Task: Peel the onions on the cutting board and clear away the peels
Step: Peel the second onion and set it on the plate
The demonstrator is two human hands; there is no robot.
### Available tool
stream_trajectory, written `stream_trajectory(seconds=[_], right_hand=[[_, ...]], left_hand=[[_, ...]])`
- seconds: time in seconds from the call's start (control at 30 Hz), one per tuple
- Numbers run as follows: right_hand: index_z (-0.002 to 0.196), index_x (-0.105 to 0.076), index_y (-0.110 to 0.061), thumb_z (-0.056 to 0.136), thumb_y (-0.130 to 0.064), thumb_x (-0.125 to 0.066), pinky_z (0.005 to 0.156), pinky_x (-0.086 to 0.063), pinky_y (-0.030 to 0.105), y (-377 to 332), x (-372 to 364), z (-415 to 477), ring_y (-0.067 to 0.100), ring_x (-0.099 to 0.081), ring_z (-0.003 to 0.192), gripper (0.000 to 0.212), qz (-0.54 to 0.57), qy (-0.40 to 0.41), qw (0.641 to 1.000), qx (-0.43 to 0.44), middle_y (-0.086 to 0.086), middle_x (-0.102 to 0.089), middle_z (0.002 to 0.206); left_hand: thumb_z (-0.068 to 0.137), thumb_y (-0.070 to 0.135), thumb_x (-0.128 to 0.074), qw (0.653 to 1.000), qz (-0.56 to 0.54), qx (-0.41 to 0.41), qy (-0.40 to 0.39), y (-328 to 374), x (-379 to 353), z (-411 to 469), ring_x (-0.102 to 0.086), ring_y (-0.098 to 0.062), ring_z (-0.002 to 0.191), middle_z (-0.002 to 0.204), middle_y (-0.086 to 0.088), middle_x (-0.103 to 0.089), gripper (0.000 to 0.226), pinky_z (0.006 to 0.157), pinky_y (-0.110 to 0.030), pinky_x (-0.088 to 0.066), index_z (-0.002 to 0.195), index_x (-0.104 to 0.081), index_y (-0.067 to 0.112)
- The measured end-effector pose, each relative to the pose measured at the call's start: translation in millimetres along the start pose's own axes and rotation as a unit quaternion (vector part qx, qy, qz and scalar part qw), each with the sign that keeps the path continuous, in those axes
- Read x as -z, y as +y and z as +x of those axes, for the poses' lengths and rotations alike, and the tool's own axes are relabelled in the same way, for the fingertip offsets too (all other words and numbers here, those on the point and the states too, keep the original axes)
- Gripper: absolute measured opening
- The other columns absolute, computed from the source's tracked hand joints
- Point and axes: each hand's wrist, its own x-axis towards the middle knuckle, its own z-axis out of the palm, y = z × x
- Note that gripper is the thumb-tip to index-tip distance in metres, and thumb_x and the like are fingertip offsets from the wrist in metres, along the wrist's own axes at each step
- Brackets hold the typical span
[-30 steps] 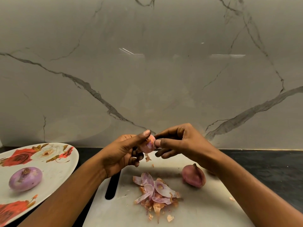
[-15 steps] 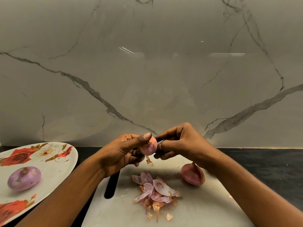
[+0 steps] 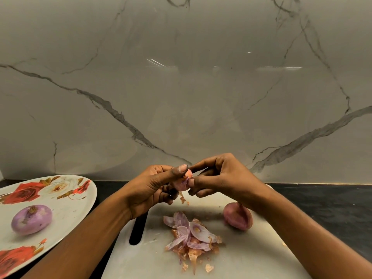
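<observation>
A small pink onion (image 3: 183, 183) is held in the air above the white cutting board (image 3: 251, 250). My left hand (image 3: 153, 188) grips it, thumb laid across its top. My right hand (image 3: 219, 178) pinches at its skin with thumb and forefinger, and a thin strip of peel (image 3: 182, 198) dangles below. A second, unpeeled red onion (image 3: 237, 216) lies on the board under my right wrist. A heap of purple and tan peels (image 3: 191, 236) lies in the middle of the board.
A floral plate (image 3: 66, 210) at the left carries one peeled purple onion (image 3: 31, 219). The board has a dark handle slot (image 3: 137, 230) near my left wrist. Dark countertop (image 3: 326, 206) runs to the right, and a marble wall stands behind.
Both hands stay above the board, working the same onion. My right fingers have shifted on its skin, and the loose strip of peel still hangs beneath it.
</observation>
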Motion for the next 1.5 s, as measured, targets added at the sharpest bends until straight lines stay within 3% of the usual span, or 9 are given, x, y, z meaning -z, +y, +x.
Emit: stream_trajectory(seconds=[0.07,0.23,0.4,0.53,0.67,0.83,0.97,1.23,1.5], right_hand=[[0.116,-0.076,-0.007,0.090,-0.006,-0.080,0.083,-0.065,0.036,2,-1,1,0.027,-0.081,0.089,0.026,-0.014,0.006,1.000,0.009,0.015,-0.082,0.091],[0.118,-0.076,-0.009,0.090,0.000,-0.079,0.082,-0.065,0.036,5,0,1,0.027,-0.081,0.089,0.029,-0.032,0.020,0.999,0.028,0.012,-0.082,0.090],[0.114,-0.077,-0.011,0.092,0.005,-0.075,0.079,-0.066,0.031,4,1,1,0.024,-0.082,0.087,0.027,-0.037,0.034,0.998,0.038,0.010,-0.083,0.090],[0.109,-0.080,-0.006,0.093,0.006,-0.072,0.079,-0.066,0.034,3,4,1,0.028,-0.081,0.086,0.021,-0.018,0.054,0.998,0.041,0.013,-0.082,0.089],[0.102,-0.082,-0.003,0.097,0.003,-0.068,0.078,-0.067,0.035,1,6,2,0.029,-0.081,0.085,0.016,-0.018,0.062,0.997,0.048,0.014,-0.081,0.089],[0.100,-0.081,-0.003,0.105,-0.001,-0.057,0.068,-0.062,0.030,0,2,1,0.031,-0.079,0.082,0.024,-0.026,0.021,0.999,0.039,0.015,-0.080,0.089],[0.103,-0.080,0.001,0.104,-0.018,-0.065,0.069,-0.063,0.031,0,0,1,0.032,-0.080,0.084,0.024,-0.032,0.017,0.998,0.041,0.016,-0.080,0.092],[0.118,-0.076,-0.003,0.095,-0.016,-0.077,0.074,-0.065,0.031,2,-1,2,0.031,-0.080,0.085,0.026,0.010,0.010,1.000,0.025,0.019,-0.080,0.093],[0.111,-0.080,-0.004,0.093,-0.005,-0.076,0.081,-0.067,0.037,4,-2,2,0.027,-0.081,0.086,0.018,-0.048,0.015,0.998,0.029,0.013,-0.082,0.090]], left_hand=[[0.068,0.055,-0.088,1.000,-0.001,0.001,0.002,-1,1,2,-0.059,-0.015,0.062,0.084,-0.011,-0.072,0.054,0.053,-0.024,-0.052,0.096,-0.083,0.009],[0.073,0.050,-0.087,0.999,-0.032,0.008,-0.002,0,1,2,-0.062,-0.018,0.069,0.094,-0.018,-0.072,0.048,0.057,-0.024,-0.057,0.097,-0.084,0.009],[0.043,0.061,-0.101,0.998,-0.064,0.009,-0.017,0,4,2,-0.065,-0.019,0.069,0.092,-0.017,-0.072,0.086,0.057,-0.024,-0.060,0.107,-0.082,0.007],[0.046,0.063,-0.100,0.997,-0.077,0.008,0.012,2,3,2,-0.064,-0.021,0.068,0.097,-0.020,-0.069,0.096,0.053,-0.026,-0.060,0.116,-0.076,0.002],[0.075,0.058,-0.076,0.995,-0.089,0.020,0.048,5,-1,-1,-0.063,-0.022,0.063,0.084,-0.016,-0.065,0.070,0.050,-0.026,-0.058,0.117,-0.066,0.003],[0.081,0.059,-0.065,0.997,-0.061,0.034,0.033,6,-3,-1,-0.071,-0.026,0.064,0.072,-0.015,-0.070,0.070,0.055,-0.027,-0.061,0.111,-0.067,-0.004],[0.079,0.056,-0.067,0.999,-0.034,0.015,0.028,5,-2,1,-0.068,-0.022,0.061,0.088,-0.020,-0.074,0.072,0.052,-0.023,-0.058,0.118,-0.068,-0.004],[0.077,0.055,-0.072,1.000,0.008,0.000,0.003,3,-4,-2,-0.063,-0.019,0.061,0.085,-0.020,-0.073,0.044,0.053,-0.022,-0.053,0.089,-0.084,0.014],[0.072,0.053,-0.076,0.999,0.034,0.000,0.002,1,-6,-3,-0.068,-0.022,0.068,0.090,-0.021,-0.076,0.051,0.055,-0.024,-0.053,0.094,-0.081,0.007]])
